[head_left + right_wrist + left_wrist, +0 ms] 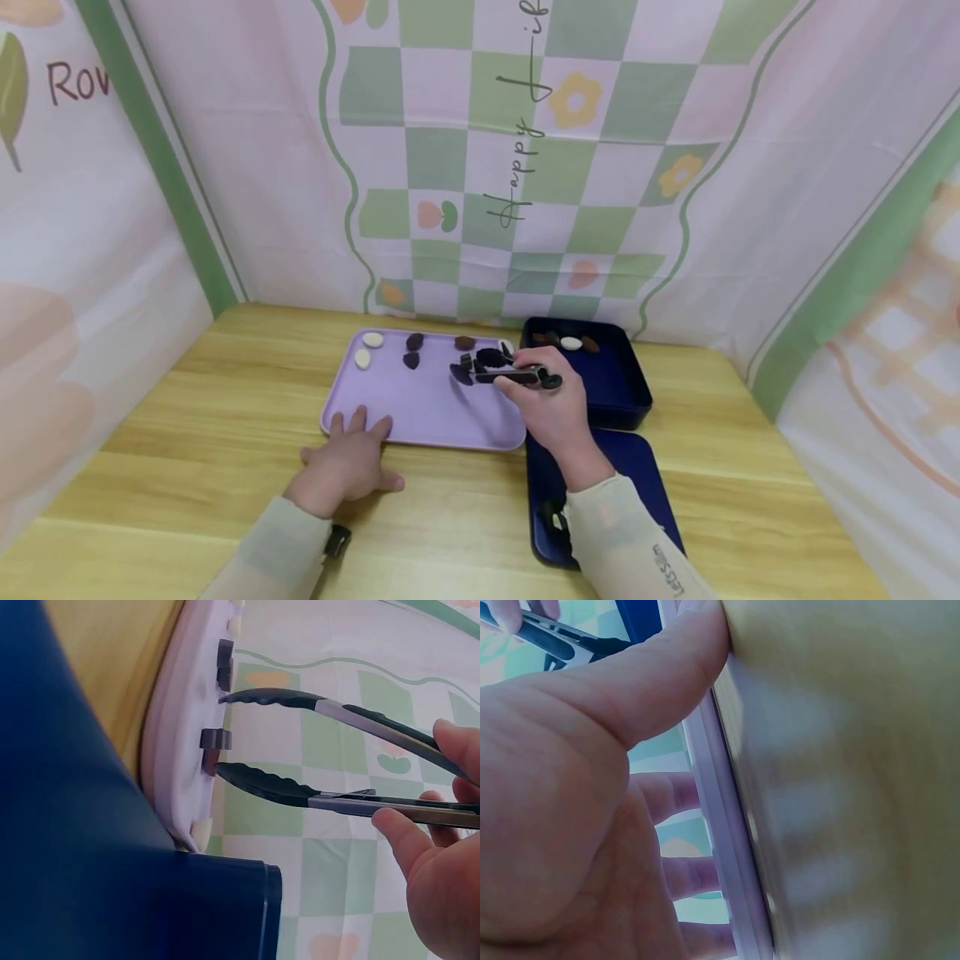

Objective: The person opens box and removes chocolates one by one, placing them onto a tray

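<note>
My right hand (551, 404) grips a pair of kitchen tongs (510, 377) with black scalloped heads and metal arms, held over the right part of a lavender tray (427, 417). In the right wrist view the tongs (266, 784) are spread, their tips close to a dark piece (216, 739) on the tray; contact cannot be made out. Small white, dark and brown chocolate-like pieces lie along the tray's far side, including a white one (372, 339), a dark one (415, 342) and a brown one (465, 342). My left hand (347, 467) rests with fingers spread at the tray's near-left edge.
A deep navy box (633, 387) stands right of the tray, with several brown and white pieces at its far end. In front of it lies a shallow navy tray or lid (637, 467), partly under my right sleeve, holding a small dark-and-light item (555, 517). A patterned curtain hangs behind the table.
</note>
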A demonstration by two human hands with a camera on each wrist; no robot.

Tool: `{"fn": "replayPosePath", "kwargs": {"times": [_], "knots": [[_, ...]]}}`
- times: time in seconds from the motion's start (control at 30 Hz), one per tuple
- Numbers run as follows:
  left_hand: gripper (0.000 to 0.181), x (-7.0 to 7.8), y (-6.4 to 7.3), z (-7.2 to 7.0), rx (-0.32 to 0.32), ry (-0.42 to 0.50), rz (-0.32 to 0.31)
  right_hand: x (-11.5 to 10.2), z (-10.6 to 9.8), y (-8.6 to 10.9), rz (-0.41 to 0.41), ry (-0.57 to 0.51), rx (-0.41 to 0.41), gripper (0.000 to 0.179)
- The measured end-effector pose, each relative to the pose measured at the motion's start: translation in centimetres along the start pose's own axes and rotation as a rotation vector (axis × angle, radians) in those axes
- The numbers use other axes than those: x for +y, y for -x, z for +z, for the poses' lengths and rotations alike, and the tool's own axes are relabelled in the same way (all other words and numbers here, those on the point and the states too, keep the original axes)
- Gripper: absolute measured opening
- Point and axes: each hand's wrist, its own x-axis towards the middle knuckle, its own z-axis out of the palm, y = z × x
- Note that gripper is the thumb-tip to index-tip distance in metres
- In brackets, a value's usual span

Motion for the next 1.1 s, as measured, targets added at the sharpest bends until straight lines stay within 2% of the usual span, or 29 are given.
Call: {"fn": "replayPosePath", "kwargs": {"times": [0.17,0.27,0.37,0.47,0.53,0.63,0.7,0.77,0.93,1.1], "knots": [[0.093,0.0,0.0,0.1,0.016,-0.008,0.009,-0.6,-1.0,-0.3,0.073,-0.029,-0.013,0.035],[0.093,0.0,0.0,0.1,0.022,-0.008,0.013,-1.2,-2.1,-0.7,0.105,-0.088,0.024,0.040],[0.093,0.0,0.0,0.1,0.022,-0.007,0.015,-1.8,-3.3,-1.2,0.102,-0.177,0.125,0.042],[0.093,0.0,0.0,0.1,0.021,-0.008,0.016,-2.2,-4.7,-1.7,0.080,-0.225,0.276,0.041],[0.092,0.0,-0.1,0.1,0.020,-0.009,0.015,-2.3,-5.5,-2.1,0.076,-0.286,0.366,0.040],[0.093,-0.1,-0.2,0.1,0.018,-0.009,0.013,-1.9,-6.9,-2.6,0.087,-0.314,0.470,0.041],[0.093,-0.1,-0.2,0.2,0.014,-0.007,0.009,-1.4,-7.8,-2.9,0.130,-0.308,0.507,0.043],[0.094,-0.1,-0.2,0.2,0.013,-0.007,0.007,-0.7,-8.5,-3.0,0.196,-0.255,0.522,0.047],[0.093,-0.1,-0.1,0.2,0.008,-0.006,0.005,0.8,-9.7,-3.3,0.379,-0.137,0.457,0.055],[0.093,0.0,0.1,0.2,0.002,-0.003,0.009,2.6,-10.5,-3.3,0.442,-0.001,0.432,0.059]]}}
